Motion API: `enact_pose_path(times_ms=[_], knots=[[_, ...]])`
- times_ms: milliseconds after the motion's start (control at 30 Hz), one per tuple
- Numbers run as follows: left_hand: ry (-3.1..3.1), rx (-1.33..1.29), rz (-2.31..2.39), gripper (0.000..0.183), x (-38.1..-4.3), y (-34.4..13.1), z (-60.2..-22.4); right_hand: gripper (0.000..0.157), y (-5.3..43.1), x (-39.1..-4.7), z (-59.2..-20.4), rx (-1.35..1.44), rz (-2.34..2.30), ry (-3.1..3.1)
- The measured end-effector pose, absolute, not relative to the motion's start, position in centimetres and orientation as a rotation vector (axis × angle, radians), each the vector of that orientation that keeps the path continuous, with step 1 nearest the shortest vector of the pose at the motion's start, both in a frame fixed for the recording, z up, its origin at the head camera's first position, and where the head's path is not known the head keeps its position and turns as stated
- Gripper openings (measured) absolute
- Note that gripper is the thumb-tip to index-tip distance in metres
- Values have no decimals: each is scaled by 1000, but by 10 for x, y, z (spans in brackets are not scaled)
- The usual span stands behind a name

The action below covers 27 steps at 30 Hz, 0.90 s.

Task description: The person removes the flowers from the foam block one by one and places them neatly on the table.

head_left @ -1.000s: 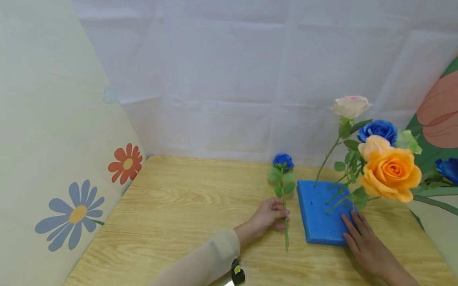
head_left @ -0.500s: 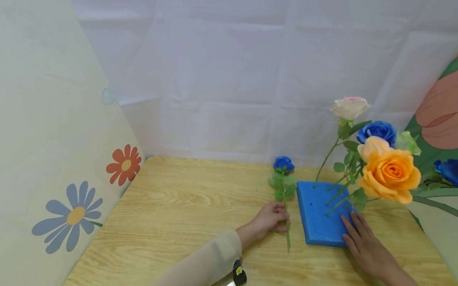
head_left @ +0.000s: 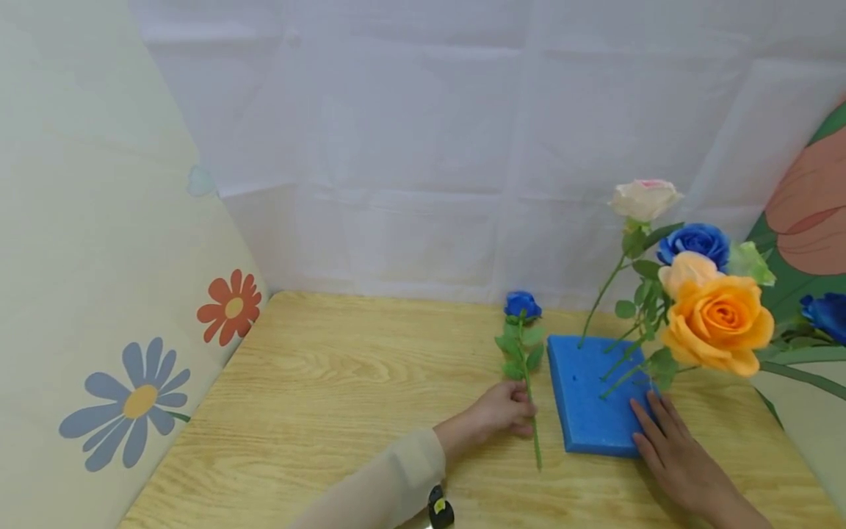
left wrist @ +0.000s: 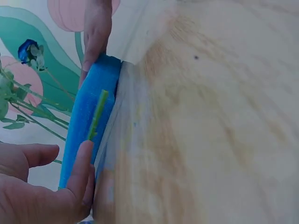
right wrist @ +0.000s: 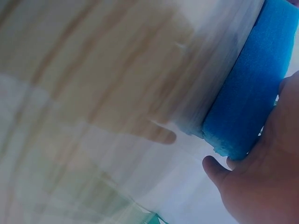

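In the head view my left hand (head_left: 499, 411) holds a blue rose (head_left: 523, 304) by its green stem, flower pointing away, left of a blue foam block (head_left: 588, 419). The stem's cut end (left wrist: 99, 112) shows past the fingers in the left wrist view. My right hand (head_left: 677, 455) rests with extended fingers on the block's near right corner; the right wrist view shows that hand (right wrist: 264, 182) against the block's end. Standing in the foam are a white rose (head_left: 644, 200), another blue rose (head_left: 694, 245) and a large orange rose (head_left: 722, 323), among others partly hidden.
The wood-grain table (head_left: 344, 382) meets a white cloth backdrop (head_left: 396, 147) at the back. A flower-printed wall (head_left: 119, 242) borders the left. Another blue flower (head_left: 826, 316) shows at the right edge. A small black object (head_left: 440, 507) lies by the left sleeve.
My left hand and the blue rose have shifted slightly toward me, and the stem's lower end has swung a little to the right. The right hand stays on the block.
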<state>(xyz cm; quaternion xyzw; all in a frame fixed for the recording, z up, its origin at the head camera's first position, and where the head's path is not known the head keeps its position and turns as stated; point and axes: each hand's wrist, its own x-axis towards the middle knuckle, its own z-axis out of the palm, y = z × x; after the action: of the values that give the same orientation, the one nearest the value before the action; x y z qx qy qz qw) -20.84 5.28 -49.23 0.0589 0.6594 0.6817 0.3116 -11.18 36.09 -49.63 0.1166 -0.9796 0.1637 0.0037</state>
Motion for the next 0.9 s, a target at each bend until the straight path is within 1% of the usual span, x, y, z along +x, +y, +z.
enact_pose_path(times_ms=[300,467,700,900], knots=[[1782,240,1737,67,-203,51,-481,55,362,-112,-497,384,497,-3053],[1846,320,1715,64,-203,54,-478,54,362,-111,-499,400,487,-3037],[1889,345,1698,60,-205,58,-471,55,362,-112,-498,383,514,-3056],[1924,394,1722,59,-205,61,-469,53,362,-112,-501,418,449,-3007]])
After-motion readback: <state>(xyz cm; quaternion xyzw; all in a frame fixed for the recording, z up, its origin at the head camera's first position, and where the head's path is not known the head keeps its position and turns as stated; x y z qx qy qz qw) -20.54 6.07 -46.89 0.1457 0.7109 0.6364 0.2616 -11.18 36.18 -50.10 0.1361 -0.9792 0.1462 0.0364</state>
